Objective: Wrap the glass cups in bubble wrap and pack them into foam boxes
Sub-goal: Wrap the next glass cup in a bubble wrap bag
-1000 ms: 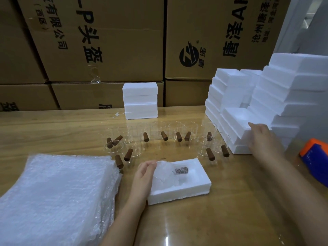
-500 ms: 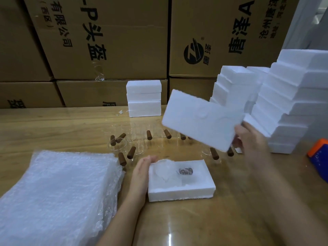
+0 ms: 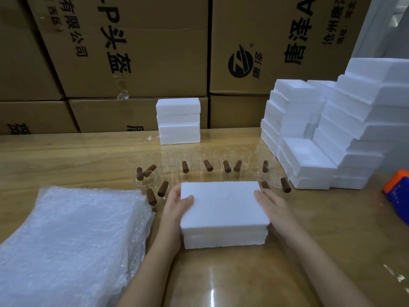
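Note:
A closed white foam box [image 3: 221,209], lid on top of base, lies on the wooden table [image 3: 221,280] in front of me. My left hand [image 3: 177,209] grips its left end, thumb over the lid's top. My right hand [image 3: 272,207] rests with straight fingers against the lid's right edge. The wrapped cup inside is hidden. Behind the box stand several clear glass cups [image 3: 205,160] with brown wooden handles, in a loose arc. A thick stack of bubble wrap sheets [image 3: 73,240] lies at the left, beside my left forearm.
Two closed foam boxes [image 3: 178,122] are stacked at the table's back. Tall stacks of foam box halves [image 3: 309,160] fill the right side. An orange and blue object [image 3: 398,196] lies at the far right edge. Cardboard cartons [image 3: 132,52] form a wall behind.
My right hand carried a foam lid from the right stack and set it on the open base, covering the wrapped cup. My left hand shifted up onto the box's left end.

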Demonstrator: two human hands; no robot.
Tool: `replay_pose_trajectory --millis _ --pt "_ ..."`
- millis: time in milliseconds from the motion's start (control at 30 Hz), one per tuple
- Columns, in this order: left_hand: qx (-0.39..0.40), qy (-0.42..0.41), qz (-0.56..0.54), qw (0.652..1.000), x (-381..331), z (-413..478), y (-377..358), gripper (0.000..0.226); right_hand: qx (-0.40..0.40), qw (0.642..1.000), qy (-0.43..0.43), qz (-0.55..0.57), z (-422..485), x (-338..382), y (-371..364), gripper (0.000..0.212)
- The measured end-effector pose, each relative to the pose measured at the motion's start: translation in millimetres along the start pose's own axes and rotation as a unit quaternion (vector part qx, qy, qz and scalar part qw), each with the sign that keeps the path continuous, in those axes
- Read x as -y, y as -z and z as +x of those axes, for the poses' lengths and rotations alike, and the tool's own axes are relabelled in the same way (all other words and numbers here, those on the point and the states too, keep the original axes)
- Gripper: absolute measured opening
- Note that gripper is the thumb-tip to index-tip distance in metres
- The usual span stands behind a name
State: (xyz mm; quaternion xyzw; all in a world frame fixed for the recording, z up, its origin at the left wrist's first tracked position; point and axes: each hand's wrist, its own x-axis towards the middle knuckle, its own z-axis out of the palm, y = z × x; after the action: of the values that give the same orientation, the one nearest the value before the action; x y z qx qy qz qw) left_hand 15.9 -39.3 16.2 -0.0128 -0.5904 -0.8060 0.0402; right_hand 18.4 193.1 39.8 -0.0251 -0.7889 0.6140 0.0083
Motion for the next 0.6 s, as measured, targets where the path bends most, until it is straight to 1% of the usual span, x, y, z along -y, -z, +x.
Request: replay_pose_trajectory --millis 33,100,200,367,500,600 --pt "0.0 0.011 -0.003 1.0 0.9 1.6 -0.3 0.048 -0.001 1.0 -0.002 0.011 0.1 0.5 -0.7 0.023" --pt "-0.001 0.03 -0.007 1.0 1.1 1.8 -1.1 0.036 -0.01 0.999 -0.01 0.033 3.2 -0.3 -1.6 0.021" --pt "-0.003 0.05 -0.016 0.999 0.6 -0.3 -1.3 0.039 -0.021 0.998 -0.033 0.058 7.2 -1.7 -3.8 0.016" --pt "-0.013 0.064 0.0 0.998 -0.4 -1.4 -1.6 0.043 -0.025 0.993 -0.072 0.092 10.0 -4.7 -3.0 0.003" --pt "-0.02 0.076 0.0 0.997 1.1 -2.1 -1.4 0.045 -0.012 0.991 -0.087 0.101 11.6 -6.3 -0.2 0.004" --pt "-0.032 0.088 0.02 0.995 -0.7 -1.8 -0.2 0.042 0.005 0.991 -0.102 0.092 11.2 -5.5 2.0 0.01"
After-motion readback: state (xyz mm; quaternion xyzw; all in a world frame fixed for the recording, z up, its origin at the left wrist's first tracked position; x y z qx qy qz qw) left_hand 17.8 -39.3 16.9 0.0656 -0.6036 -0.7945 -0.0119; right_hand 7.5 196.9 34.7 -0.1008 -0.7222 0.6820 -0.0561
